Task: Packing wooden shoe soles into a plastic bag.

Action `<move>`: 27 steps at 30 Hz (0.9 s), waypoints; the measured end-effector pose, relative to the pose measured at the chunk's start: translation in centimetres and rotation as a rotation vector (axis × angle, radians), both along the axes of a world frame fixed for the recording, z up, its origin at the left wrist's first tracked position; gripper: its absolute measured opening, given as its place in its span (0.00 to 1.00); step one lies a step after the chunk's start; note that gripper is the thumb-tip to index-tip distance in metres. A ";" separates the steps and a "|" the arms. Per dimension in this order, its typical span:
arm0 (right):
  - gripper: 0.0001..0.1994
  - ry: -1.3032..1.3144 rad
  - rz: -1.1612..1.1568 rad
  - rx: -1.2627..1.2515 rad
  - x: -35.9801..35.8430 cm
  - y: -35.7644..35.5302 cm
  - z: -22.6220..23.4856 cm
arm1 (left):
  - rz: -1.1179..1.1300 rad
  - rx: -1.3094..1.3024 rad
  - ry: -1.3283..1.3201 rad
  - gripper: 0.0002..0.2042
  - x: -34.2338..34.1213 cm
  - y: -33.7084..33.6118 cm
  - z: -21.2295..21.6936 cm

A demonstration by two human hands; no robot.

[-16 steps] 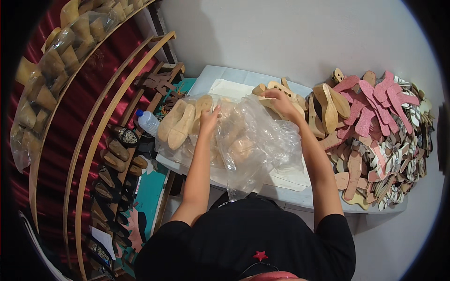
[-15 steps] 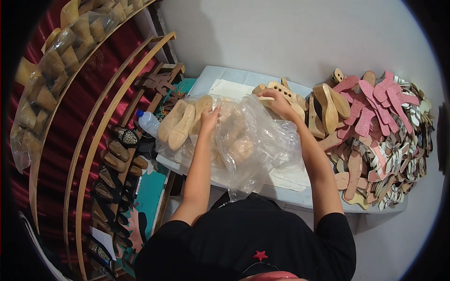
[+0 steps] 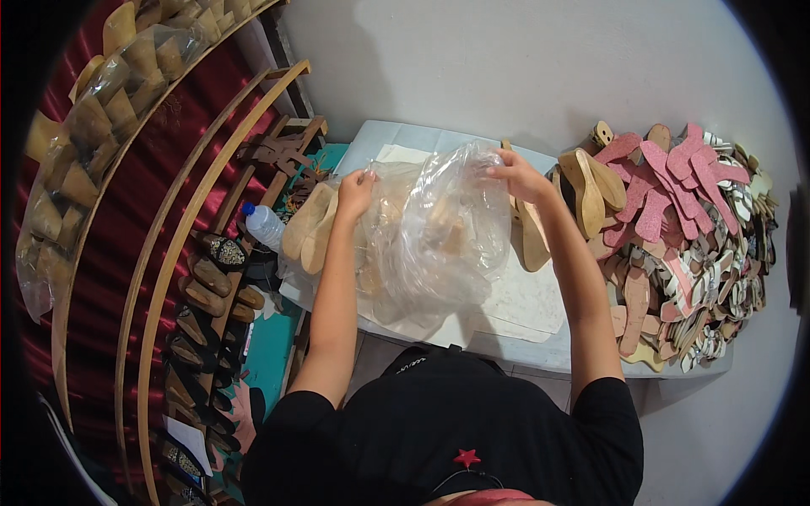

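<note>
A large clear plastic bag (image 3: 422,253) lies crumpled over the middle of the table, with beige shapes showing dimly through it. My left hand (image 3: 354,196) is closed on the bag's left upper edge. At the bag's right upper edge, my right hand (image 3: 518,175) pinches the film between thumb and fingers. Beige wedge-shaped shoe soles (image 3: 307,232) lie just left of my left hand, partly under plastic. Another long beige sole (image 3: 530,240) rests below my right wrist, partly covered by the bag. More wedge soles (image 3: 584,190) stand right of my right forearm.
Pink insoles (image 3: 654,181) top a big pile of sandal parts (image 3: 675,312) at the table's right. White paper (image 3: 527,312) covers part of the pale table (image 3: 380,135). A blue-capped bottle (image 3: 265,223) stands left, near a wooden rack (image 3: 173,261) with shoes (image 3: 202,291).
The bag has been spread up and left over the soles. My right hand has left the wedge soles at the back and now grips the film; my left hand has shifted slightly left.
</note>
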State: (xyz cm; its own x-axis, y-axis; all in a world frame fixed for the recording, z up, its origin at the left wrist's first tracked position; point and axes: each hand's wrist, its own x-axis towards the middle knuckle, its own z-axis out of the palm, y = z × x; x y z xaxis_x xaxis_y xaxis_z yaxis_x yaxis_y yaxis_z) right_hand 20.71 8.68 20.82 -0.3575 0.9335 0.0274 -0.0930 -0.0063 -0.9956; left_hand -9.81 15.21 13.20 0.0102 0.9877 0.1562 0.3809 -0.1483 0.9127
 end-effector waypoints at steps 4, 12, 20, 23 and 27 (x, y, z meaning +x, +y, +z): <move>0.17 0.285 -0.001 -0.001 3.3 -1.0 -0.3 | -0.003 0.162 0.059 0.11 -0.6 1.0 1.1; 0.06 0.552 -0.418 0.129 9.7 -2.8 -3.3 | -0.039 0.090 0.116 0.11 -1.8 2.4 2.6; 0.28 -0.800 -0.589 0.497 4.0 -2.4 -3.4 | -0.178 -0.338 -0.489 0.21 0.6 0.4 2.9; 0.39 -0.956 -0.618 0.391 0.9 -3.0 -1.7 | -0.028 -0.183 -0.377 0.26 -2.6 0.0 -1.7; 0.32 -0.965 -0.260 0.165 3.5 -2.9 -2.3 | -0.072 -0.483 -0.321 0.25 -2.5 -4.8 -2.0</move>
State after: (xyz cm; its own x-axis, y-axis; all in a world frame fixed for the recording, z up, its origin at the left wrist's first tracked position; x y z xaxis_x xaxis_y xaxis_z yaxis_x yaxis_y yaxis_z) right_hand 24.17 5.81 18.54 -0.0813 0.9962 -0.0301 0.7730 0.0440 -0.6328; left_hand -12.30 10.42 11.23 0.1065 0.9464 -0.3051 0.0787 0.2979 0.9514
